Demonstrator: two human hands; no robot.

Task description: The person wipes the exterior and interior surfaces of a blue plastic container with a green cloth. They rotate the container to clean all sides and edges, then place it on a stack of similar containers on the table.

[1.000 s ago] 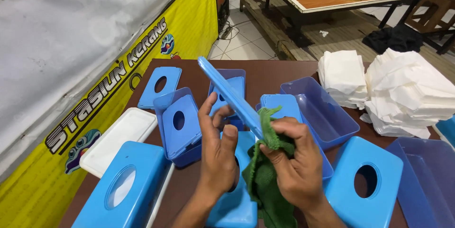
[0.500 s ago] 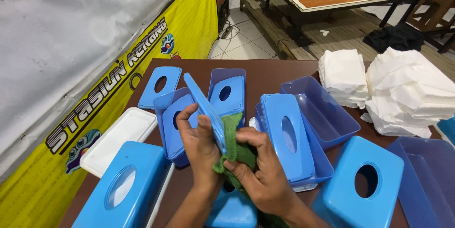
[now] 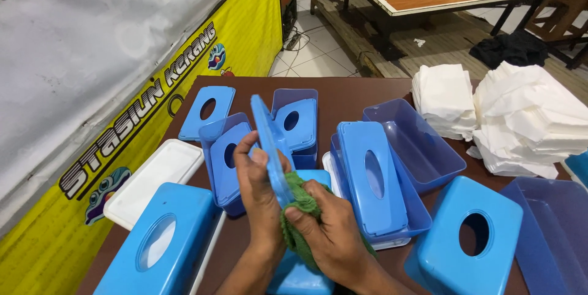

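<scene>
You're mid-wipe: left hand (image 3: pixel 260 188) clamps the blue lid (image 3: pixel 269 148) on edge, right hand (image 3: pixel 327 234) presses the green cloth (image 3: pixel 295 186) against it; next, probably its other face.

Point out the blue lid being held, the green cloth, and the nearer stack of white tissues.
blue lid (image 3: pixel 264 124): head view, on its upper edge above the fingers.
green cloth (image 3: pixel 298 189): head view, on the fold pressed against the lid.
white tissue stack (image 3: pixel 444 96): head view, on its top sheet.
</scene>
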